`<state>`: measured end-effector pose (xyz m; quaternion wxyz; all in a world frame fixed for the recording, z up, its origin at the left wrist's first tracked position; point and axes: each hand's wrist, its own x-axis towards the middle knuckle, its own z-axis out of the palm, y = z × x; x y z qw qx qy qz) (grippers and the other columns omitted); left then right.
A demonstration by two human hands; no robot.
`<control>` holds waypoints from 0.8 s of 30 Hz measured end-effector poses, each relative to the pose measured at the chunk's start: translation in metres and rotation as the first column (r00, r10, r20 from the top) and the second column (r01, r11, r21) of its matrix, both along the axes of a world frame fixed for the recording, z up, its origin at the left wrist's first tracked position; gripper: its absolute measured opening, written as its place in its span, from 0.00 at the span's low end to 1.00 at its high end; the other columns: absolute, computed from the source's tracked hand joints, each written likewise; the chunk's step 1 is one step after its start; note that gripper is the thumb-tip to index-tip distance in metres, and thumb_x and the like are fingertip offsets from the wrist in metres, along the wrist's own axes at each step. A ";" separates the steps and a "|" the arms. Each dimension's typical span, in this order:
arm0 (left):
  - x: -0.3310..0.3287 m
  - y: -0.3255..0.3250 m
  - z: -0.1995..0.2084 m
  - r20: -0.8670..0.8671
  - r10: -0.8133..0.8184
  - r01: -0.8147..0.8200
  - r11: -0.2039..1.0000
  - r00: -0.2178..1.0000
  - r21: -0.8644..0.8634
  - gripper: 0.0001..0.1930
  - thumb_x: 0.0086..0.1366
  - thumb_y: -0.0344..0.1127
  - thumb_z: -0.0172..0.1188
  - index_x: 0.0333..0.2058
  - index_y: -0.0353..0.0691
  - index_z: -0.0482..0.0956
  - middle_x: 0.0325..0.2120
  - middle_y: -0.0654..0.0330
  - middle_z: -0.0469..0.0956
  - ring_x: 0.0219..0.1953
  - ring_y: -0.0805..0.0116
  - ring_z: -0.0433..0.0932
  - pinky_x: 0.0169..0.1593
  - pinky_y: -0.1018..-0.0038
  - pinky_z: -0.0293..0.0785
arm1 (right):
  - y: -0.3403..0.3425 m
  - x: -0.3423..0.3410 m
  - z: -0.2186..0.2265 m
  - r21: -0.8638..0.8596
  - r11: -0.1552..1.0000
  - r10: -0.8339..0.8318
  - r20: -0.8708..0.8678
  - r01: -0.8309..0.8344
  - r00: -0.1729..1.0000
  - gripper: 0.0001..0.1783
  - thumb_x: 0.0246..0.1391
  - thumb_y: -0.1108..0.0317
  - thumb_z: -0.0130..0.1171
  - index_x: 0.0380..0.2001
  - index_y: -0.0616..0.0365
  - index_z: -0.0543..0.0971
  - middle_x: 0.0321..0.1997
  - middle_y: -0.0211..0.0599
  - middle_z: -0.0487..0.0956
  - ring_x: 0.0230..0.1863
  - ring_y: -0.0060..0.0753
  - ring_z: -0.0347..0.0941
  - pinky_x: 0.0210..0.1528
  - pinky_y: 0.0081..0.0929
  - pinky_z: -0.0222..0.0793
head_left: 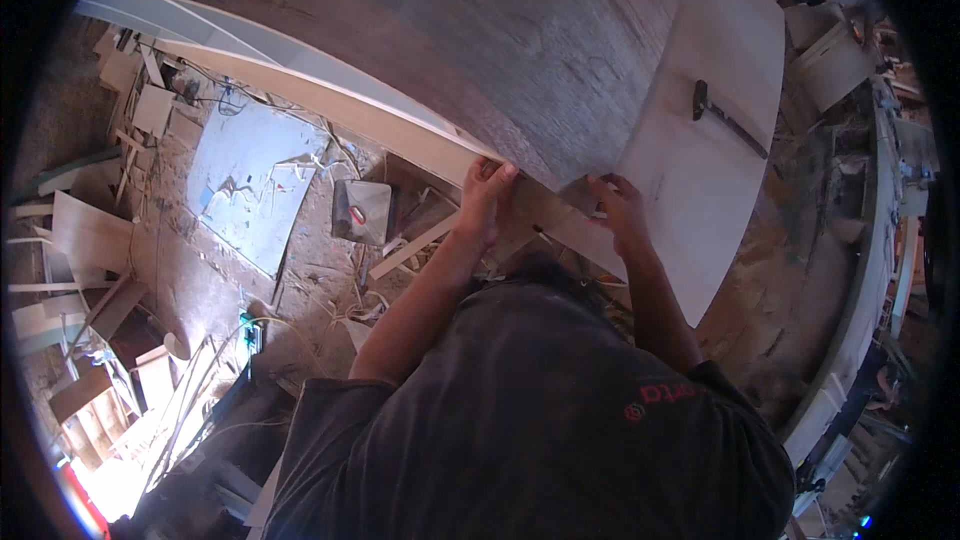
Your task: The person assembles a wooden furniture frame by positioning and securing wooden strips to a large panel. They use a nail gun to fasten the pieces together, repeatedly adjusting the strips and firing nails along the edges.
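Red lettering (672, 395) is seen on the dark shirt (530, 410), lower centre, while the wood-grain sheet (500, 50) above is grasped at its edge by left hand (484, 202) and right hand (624, 212).

Harsh glare (125, 465) whites out 1 patch at lower left; the wood panel (450, 40) lies dim, edges bending toward the rim.

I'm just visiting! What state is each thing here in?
Bare left hand: fingers curled at the sheet's edge; firmness of grip unclear
Bare right hand: fingers bent, near the sheet's corner; grip unclear
Large brown wood-grain sheet: lying flat, grain side up
Smooth pale board: flat, carrying the hammer
Dark long-handled hammer: lying down, not held
Bluish-white sheet: on the floor, strewn with scraps
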<state>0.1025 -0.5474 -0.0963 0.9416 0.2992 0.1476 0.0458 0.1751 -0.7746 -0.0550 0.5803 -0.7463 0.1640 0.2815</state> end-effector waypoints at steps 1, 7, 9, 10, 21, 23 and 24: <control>0.001 0.000 -0.003 -0.012 0.004 -0.004 1.000 1.000 -0.031 0.32 0.64 0.42 0.68 0.59 0.35 0.63 0.53 0.57 0.72 0.59 0.59 0.70 0.67 0.58 0.62 | -0.004 -0.001 -0.001 -0.005 0.999 0.039 0.021 -0.039 0.999 0.35 0.55 0.50 0.68 0.56 0.63 0.72 0.46 0.41 0.79 0.43 0.35 0.78 0.41 0.35 0.77; 0.006 -0.009 0.007 -0.111 0.095 -0.097 0.995 0.989 -0.011 0.26 0.64 0.34 0.67 0.56 0.34 0.65 0.45 0.58 0.74 0.48 0.64 0.75 0.57 0.64 0.74 | 0.009 -0.024 0.030 -0.207 0.959 0.244 0.264 -0.192 0.933 0.57 0.41 0.52 0.79 0.68 0.68 0.61 0.50 0.48 0.77 0.44 0.36 0.78 0.41 0.33 0.77; 0.008 -0.010 0.008 -0.163 0.119 -0.118 0.993 0.979 0.013 0.25 0.64 0.32 0.66 0.55 0.35 0.66 0.43 0.58 0.74 0.46 0.65 0.76 0.56 0.64 0.75 | 0.005 -0.031 0.022 -0.332 0.917 0.346 0.383 -0.222 0.857 0.59 0.38 0.54 0.81 0.69 0.68 0.60 0.50 0.49 0.77 0.42 0.36 0.79 0.40 0.33 0.77; 0.010 -0.010 0.009 -0.189 0.130 -0.128 0.991 0.973 0.025 0.24 0.64 0.31 0.66 0.54 0.35 0.66 0.43 0.58 0.74 0.45 0.65 0.76 0.55 0.64 0.75 | 0.003 -0.033 0.017 -0.425 0.878 0.409 0.426 -0.220 0.807 0.58 0.38 0.56 0.81 0.68 0.68 0.61 0.49 0.49 0.77 0.42 0.36 0.79 0.40 0.33 0.77; 0.012 -0.013 0.012 -0.228 0.179 -0.182 0.983 0.957 0.006 0.30 0.55 0.29 0.73 0.52 0.33 0.66 0.45 0.57 0.76 0.49 0.67 0.75 0.58 0.68 0.70 | -0.010 -0.038 0.005 -0.454 0.878 0.399 0.523 -0.150 0.753 0.45 0.45 0.64 0.77 0.66 0.60 0.68 0.44 0.46 0.78 0.35 0.34 0.80 0.36 0.31 0.77; 0.012 -0.014 0.012 -0.237 0.189 -0.183 0.982 0.953 0.046 0.29 0.58 0.31 0.71 0.53 0.34 0.65 0.45 0.58 0.75 0.49 0.66 0.75 0.57 0.66 0.72 | -0.015 -0.038 -0.002 -0.447 0.882 0.403 0.552 -0.149 0.730 0.45 0.45 0.65 0.77 0.66 0.58 0.69 0.44 0.45 0.78 0.34 0.34 0.80 0.37 0.31 0.77; 0.013 -0.015 0.011 -0.232 0.191 -0.178 0.981 0.954 0.073 0.27 0.60 0.32 0.69 0.53 0.36 0.65 0.45 0.58 0.74 0.48 0.65 0.75 0.56 0.64 0.74 | -0.016 -0.037 -0.003 -0.444 0.885 0.398 0.557 -0.143 0.729 0.44 0.45 0.65 0.77 0.65 0.58 0.70 0.43 0.45 0.78 0.33 0.34 0.80 0.36 0.32 0.76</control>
